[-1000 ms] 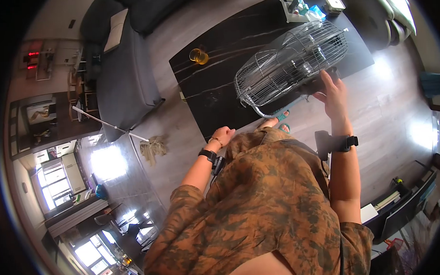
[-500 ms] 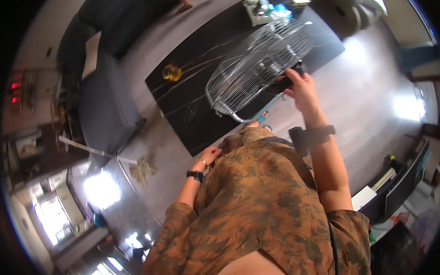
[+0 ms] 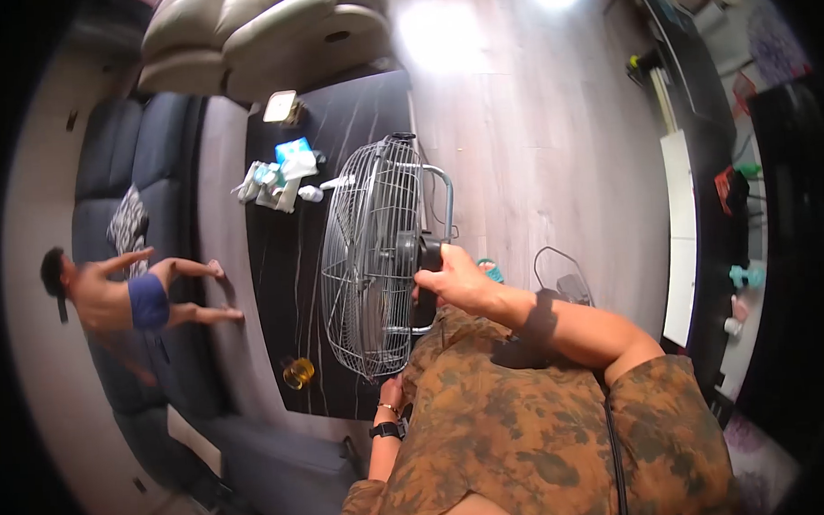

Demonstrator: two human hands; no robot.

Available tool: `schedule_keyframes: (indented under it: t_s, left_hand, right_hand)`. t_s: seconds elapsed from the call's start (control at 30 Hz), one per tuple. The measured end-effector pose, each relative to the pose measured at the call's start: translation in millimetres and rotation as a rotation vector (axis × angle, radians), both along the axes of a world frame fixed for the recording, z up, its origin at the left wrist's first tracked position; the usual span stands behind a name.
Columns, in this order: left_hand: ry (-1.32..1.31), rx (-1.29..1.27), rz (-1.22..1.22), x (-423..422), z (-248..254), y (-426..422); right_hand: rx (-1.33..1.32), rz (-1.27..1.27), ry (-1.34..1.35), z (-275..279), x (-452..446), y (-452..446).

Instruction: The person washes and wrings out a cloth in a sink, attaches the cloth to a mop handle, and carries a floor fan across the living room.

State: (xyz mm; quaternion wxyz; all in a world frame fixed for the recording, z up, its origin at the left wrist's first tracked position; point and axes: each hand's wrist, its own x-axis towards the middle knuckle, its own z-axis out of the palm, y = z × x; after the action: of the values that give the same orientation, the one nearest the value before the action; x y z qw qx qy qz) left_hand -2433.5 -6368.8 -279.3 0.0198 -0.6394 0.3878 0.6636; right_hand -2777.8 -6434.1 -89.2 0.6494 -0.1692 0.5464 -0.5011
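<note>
A silver wire-caged fan (image 3: 362,259) stands at the near side of the black marbled table (image 3: 289,235), its cage edge-on to me. My right hand (image 3: 454,281) grips the black housing at the back of the fan. Low by the cage's bottom end is my left hand (image 3: 392,390), partly hidden by the cage and my shirt; its fingers cannot be made out. A curved metal stand tube (image 3: 448,202) shows behind the cage. On the table, left of the fan, a glass of yellow liquid (image 3: 298,373) stands.
A person (image 3: 114,300) sits on the dark sofa (image 3: 163,139) at the left. The table also bears a tray of bottles (image 3: 269,185), a blue-white packet (image 3: 295,159) and a square box (image 3: 282,109). A beige sofa (image 3: 277,40) is beyond; a white-fronted cabinet (image 3: 679,239) stands right.
My view has swung round, bringing the person and sofa into sight. The fan now appears upright and edge-on, with my right hand still on its housing. My left hand appears nearer the cage.
</note>
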Motion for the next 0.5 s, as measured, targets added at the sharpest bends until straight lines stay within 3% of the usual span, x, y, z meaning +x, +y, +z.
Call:
schedule_keyframes:
  t_s: [0.07, 0.13, 0.2, 0.27, 0.3, 0.4, 0.5]
  left_hand:
    - [-0.048, 0.018, -0.292, 3.7, -2.5, -9.9]
    - [-0.11, 0.105, -0.389, 19.9, -25.5, -8.7]
    - [-0.172, 0.247, -0.276, 43.4, -92.4, -4.1]
    - [-0.214, 0.401, -0.157, 21.0, -102.8, -19.6]
    - [-0.238, 0.476, -0.093, 4.8, -99.6, -26.6]
    - [-0.217, 0.528, -0.041, -54.2, -83.8, -41.2]
    - [-0.138, 0.462, -0.156, -117.2, -53.8, -46.9]
  right_hand:
    - [0.055, -0.095, 0.024, -6.2, -22.2, 15.1]
    - [0.094, -0.208, -0.003, 4.4, -54.5, 25.3]
    - [0.066, -0.277, 0.033, 6.5, -87.6, 34.7]
    - [0.097, -0.34, 0.024, 1.8, -118.0, 46.6]
    - [0.101, -0.435, -0.093, -8.0, -131.1, 51.5]
    - [0.171, -0.538, -0.111, -14.5, -184.4, 71.5]
    - [0.144, -0.637, -0.192, -34.1, -228.2, 93.7]
